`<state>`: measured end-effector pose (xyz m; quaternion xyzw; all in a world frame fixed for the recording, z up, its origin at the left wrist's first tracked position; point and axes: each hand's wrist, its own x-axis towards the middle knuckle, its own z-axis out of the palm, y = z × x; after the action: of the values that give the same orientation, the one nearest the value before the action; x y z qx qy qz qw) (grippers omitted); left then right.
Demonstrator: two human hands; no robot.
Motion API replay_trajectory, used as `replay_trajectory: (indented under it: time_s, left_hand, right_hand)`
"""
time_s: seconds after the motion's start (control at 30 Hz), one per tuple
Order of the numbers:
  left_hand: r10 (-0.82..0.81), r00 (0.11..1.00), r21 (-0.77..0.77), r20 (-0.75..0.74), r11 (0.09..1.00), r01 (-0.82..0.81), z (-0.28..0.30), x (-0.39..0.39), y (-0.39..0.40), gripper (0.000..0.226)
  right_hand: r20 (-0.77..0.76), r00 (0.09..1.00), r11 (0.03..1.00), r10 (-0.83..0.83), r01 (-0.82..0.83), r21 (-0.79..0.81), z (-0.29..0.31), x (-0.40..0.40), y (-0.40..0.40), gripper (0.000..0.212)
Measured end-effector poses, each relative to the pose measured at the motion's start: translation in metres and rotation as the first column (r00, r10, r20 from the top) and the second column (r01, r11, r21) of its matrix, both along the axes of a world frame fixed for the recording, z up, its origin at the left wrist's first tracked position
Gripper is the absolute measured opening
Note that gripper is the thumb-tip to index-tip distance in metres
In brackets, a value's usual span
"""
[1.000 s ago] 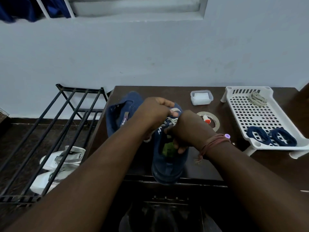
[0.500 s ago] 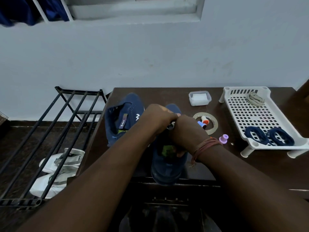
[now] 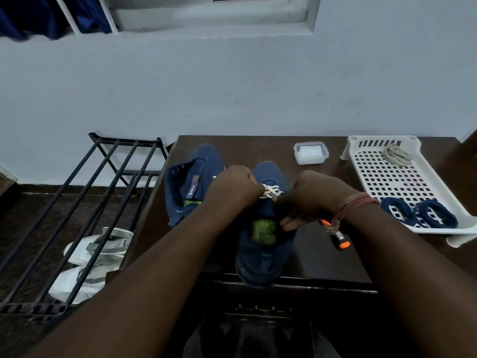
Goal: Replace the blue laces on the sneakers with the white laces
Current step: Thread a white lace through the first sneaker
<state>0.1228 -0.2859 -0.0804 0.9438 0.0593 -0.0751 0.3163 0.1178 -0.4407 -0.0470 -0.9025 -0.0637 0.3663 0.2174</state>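
White lace (image 3: 271,191) pinched taut by curled left hand (image 3: 235,186) and right hand (image 3: 312,200) above near sneaker (image 3: 264,244).

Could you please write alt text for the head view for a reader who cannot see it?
Both hands, left hand and right hand, pull a white lace through a blue sneaker on a dark table. A second sneaker lies to its left; two coiled blue laces lie in a white tray on the right.
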Motion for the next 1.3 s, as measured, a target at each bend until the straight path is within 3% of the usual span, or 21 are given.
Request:
replay_trajectory:
  time_s: [0.07,0.13,0.17,0.2,0.27,0.33,0.4,0.43,0.5,0.6,0.83,0.9,1.0,1.07,1.1,1.17,1.3]
  left_hand:
    - [-0.023,0.999,0.003,0.034,1.000,0.023,-0.001,0.000,-0.001,0.013]
    - [-0.072,0.994,0.043,0.087,0.997,0.068,-0.002,-0.001,-0.004,0.013]
    - [-0.094,0.990,0.075,0.103,0.993,0.086,-0.002,-0.002,-0.005,0.013]
    - [-0.113,0.987,0.112,0.114,0.989,0.101,-0.002,-0.003,-0.005,0.013]
    - [-0.152,0.981,0.182,0.122,0.975,0.128,-0.004,-0.003,-0.005,0.013]
    - [-0.193,0.973,0.238,0.126,0.958,0.160,-0.005,-0.003,-0.004,0.012]
    - [-0.210,0.962,0.295,0.172,0.943,0.153,-0.009,-0.003,-0.005,0.007]
    - [-0.208,0.957,0.315,0.202,0.939,0.137,-0.011,-0.003,-0.005,0.005]
    - [-0.200,0.954,0.338,0.224,0.934,0.116,-0.013,-0.004,-0.007,0.011]
    - [-0.210,0.956,0.305,0.203,0.942,0.142,-0.014,-0.005,-0.009,0.018]
    - [-0.264,0.934,0.372,0.242,0.914,0.162,-0.020,-0.007,-0.006,0.017]
    - [-0.271,0.926,0.397,0.261,0.905,0.153,-0.019,-0.008,-0.007,0.017]
    - [-0.276,0.923,0.390,0.268,0.907,0.158,-0.020,-0.007,-0.007,0.016]
    - [-0.267,0.929,0.371,0.257,0.915,0.160,-0.021,-0.007,-0.008,0.016]
    - [-0.258,0.933,0.367,0.251,0.917,0.154,-0.022,-0.007,-0.008,0.018]
    - [-0.245,0.935,0.367,0.256,0.920,0.140,-0.022,-0.008,-0.010,0.020]
    - [-0.241,0.953,0.313,0.185,0.934,0.175,-0.022,-0.007,-0.012,0.023]
  right_hand:
    - [0.079,0.995,0.999,0.053,-0.053,-0.006,-0.007,0.003,-0.006,0.027]
    - [0.151,0.894,0.883,0.423,-0.368,-0.292,-0.013,0.004,-0.008,0.038]
    - [0.150,0.821,0.781,0.550,-0.442,-0.442,-0.009,0.004,-0.005,0.042]
    - [0.157,0.795,0.743,0.586,-0.449,-0.496,-0.006,0.004,-0.003,0.044]
    - [0.177,0.825,0.780,0.536,-0.404,-0.479,-0.005,0.005,-0.005,0.047]
    - [0.203,0.906,0.891,0.372,-0.286,-0.353,-0.007,0.001,-0.002,0.045]
    - [0.161,0.938,0.931,0.307,-0.261,-0.255,-0.011,0.003,0.000,0.039]
    - [0.187,0.910,0.914,0.370,-0.322,-0.247,-0.014,0.005,-0.001,0.037]
    - [0.170,0.812,0.795,0.558,-0.464,-0.390,-0.010,0.006,-0.003,0.037]
    - [0.138,0.842,0.797,0.522,-0.424,-0.431,-0.009,0.007,-0.003,0.040]
    - [0.151,0.777,0.710,0.611,-0.454,-0.538,-0.009,0.007,0.000,0.044]
    - [0.139,0.814,0.744,0.565,-0.429,-0.512,-0.007,0.007,0.001,0.040]
    - [0.170,0.908,0.884,0.382,-0.306,-0.353,-0.015,0.007,-0.001,0.034]
    - [0.301,0.851,0.883,0.431,-0.329,-0.336,-0.020,0.007,-0.002,0.027]
    - [0.323,0.878,0.926,0.354,-0.279,-0.256,-0.018,0.007,0.000,0.026]
    - [0.204,0.915,0.914,0.347,-0.281,-0.291,-0.010,0.001,0.004,0.036]
    - [0.178,0.925,0.902,0.334,-0.259,-0.345,-0.003,0.000,0.000,0.043]
